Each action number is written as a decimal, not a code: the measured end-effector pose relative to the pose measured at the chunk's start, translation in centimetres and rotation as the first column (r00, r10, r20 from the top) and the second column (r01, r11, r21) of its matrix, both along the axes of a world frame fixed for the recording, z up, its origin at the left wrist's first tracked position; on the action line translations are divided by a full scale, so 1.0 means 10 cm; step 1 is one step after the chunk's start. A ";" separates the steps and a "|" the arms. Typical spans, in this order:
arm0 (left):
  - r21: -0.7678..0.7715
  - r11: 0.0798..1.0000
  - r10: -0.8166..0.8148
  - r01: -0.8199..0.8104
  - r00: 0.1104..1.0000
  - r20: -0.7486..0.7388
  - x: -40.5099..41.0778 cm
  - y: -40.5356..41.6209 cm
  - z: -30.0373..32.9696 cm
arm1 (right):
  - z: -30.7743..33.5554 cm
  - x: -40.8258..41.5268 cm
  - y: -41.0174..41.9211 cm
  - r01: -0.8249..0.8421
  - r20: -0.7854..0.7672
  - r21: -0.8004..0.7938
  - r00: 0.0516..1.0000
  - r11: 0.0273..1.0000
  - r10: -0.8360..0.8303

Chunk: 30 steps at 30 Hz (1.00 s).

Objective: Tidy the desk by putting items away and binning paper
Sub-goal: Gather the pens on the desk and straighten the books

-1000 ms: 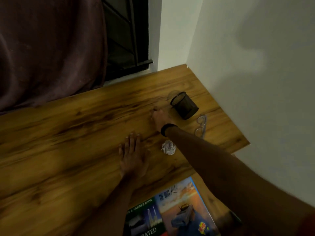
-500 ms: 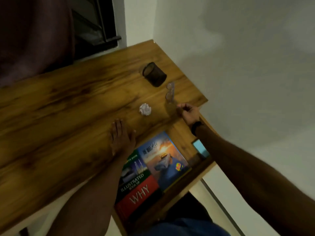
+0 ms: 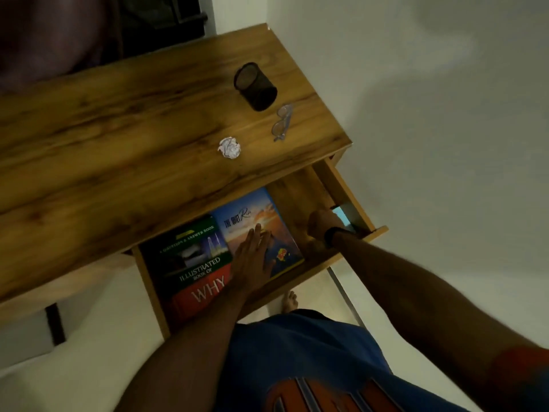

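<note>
A crumpled paper ball (image 3: 229, 147) lies on the wooden desk (image 3: 118, 129). Right of it are clear-framed glasses (image 3: 282, 121) and a black mesh pen holder (image 3: 256, 86) tipped on its side. Below the desktop a drawer (image 3: 341, 179) stands pulled out. Inside lie a blue book (image 3: 249, 215) and a green-and-red "Illustrated Book of Why" (image 3: 190, 263). My left hand (image 3: 252, 257) rests flat, fingers apart, on the blue book. My right hand (image 3: 320, 224) is curled shut in the drawer's right end, beside a light-blue object (image 3: 341, 217). Whether it holds anything is hidden.
A white wall (image 3: 430, 144) runs close along the desk's right side. A dark curtain (image 3: 59, 34) and window frame stand behind the desk. My bare foot (image 3: 289, 301) and blue shirt (image 3: 297, 352) are below the drawer's front edge.
My right hand came back from beside the pen holder, fingers closed, and dropped into the drawer's right end. My left hand slid off the desktop onto the blue book. The view tilted down.
</note>
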<state>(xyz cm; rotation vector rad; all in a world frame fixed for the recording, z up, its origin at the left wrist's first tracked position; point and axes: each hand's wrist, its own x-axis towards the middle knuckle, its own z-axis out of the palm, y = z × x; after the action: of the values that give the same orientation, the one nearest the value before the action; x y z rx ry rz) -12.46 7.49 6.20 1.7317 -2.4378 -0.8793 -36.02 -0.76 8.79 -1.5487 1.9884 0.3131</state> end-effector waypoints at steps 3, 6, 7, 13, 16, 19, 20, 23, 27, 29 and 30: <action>0.090 0.991 0.095 -0.098 0.995 0.038 -0.11 0.01 0.08 | -0.10 -0.02 -0.12 -0.092 0.008 -0.054 0.996 0.994 0.092; 0.202 0.956 0.195 -0.212 0.976 0.101 -0.12 -0.01 0.13 | -0.16 -0.02 -0.24 -0.211 -0.012 -0.062 0.977 0.975 0.211; 0.239 0.940 0.220 -0.244 0.968 0.124 -0.12 -0.01 0.14 | -0.16 -0.04 -0.25 -0.247 -0.020 -0.045 0.969 0.968 0.247; 0.291 0.868 0.373 -0.402 0.915 0.152 -0.09 -0.11 0.17 | -0.20 -0.08 -0.39 -0.349 -0.101 -0.019 0.933 0.937 0.345; 0.294 0.846 0.416 -0.445 0.895 0.160 -0.07 -0.13 0.14 | -0.10 -0.06 -0.41 -0.336 -0.102 0.026 0.936 0.941 0.337; 0.277 0.835 0.451 -0.476 0.880 0.151 -0.03 -0.15 0.17 | -0.04 -0.08 -0.37 -0.336 -0.102 0.067 0.934 0.939 0.342; 0.265 0.837 0.455 -0.478 0.878 0.146 0.00 -0.16 0.20 | -0.03 -0.07 -0.36 -0.340 -0.102 0.074 0.933 0.937 0.346; 0.240 0.842 0.469 -0.483 0.876 0.117 0.16 -0.16 0.33 | 0.03 0.01 -0.36 -0.326 -0.100 0.053 0.939 0.944 0.330; 0.174 0.848 0.492 -0.501 0.865 0.096 0.63 -0.09 0.51 | 0.20 0.40 -0.44 -0.409 -0.028 -0.028 0.912 0.912 0.409; 0.128 0.843 0.518 -0.522 0.853 0.070 0.93 -0.04 0.59 | 0.28 0.68 -0.50 -0.480 0.007 -0.107 0.875 0.871 0.483; 0.100 0.835 0.539 -0.542 0.840 0.058 1.09 -0.03 0.65 | 0.32 0.85 -0.52 -0.500 0.020 -0.173 0.860 0.849 0.511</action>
<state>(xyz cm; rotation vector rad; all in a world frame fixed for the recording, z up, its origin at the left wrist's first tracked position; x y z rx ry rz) -1.53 7.22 12.72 2.3064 -1.7563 -0.9228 -27.48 -5.99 12.00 -2.1561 1.5545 0.3070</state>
